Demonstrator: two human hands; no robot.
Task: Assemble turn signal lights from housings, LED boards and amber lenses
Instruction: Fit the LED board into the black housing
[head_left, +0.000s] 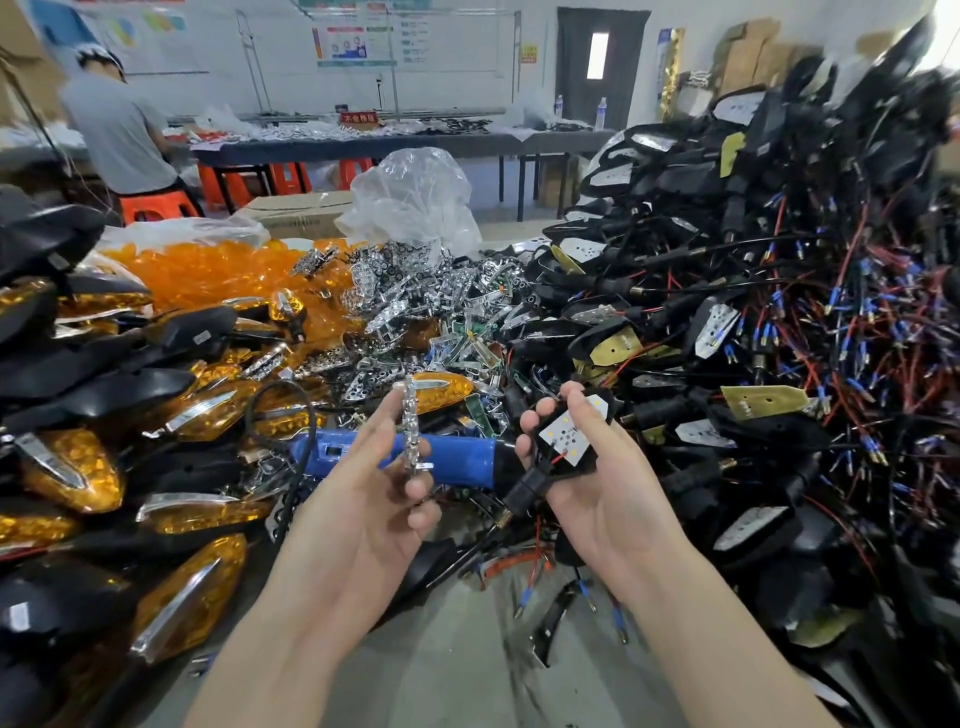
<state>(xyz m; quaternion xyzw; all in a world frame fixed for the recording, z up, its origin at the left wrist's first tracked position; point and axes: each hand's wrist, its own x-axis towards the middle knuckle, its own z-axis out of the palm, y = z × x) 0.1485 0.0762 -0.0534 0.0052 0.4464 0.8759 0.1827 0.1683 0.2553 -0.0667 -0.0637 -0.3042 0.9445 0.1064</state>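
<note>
My left hand (371, 486) pinches a chrome reflector piece (411, 423), held upright and edge-on between thumb and fingers. My right hand (582, 467) cradles a black housing (569, 457) with a white LED board (567, 430) seated in it; a black stem with red wire hangs off its lower left. The two parts are a hand's width apart above the bench. Loose amber lenses (208, 273) are heaped at the back left, and chrome reflectors (415, 301) are piled in the middle.
Finished amber-and-black lights (93, 467) are stacked on the left. A tall heap of wired black housings (779, 322) fills the right. A blue electric screwdriver (457, 457) lies behind my hands. A clear plastic bag (415, 197) stands at the back. A person (119, 135) works far left.
</note>
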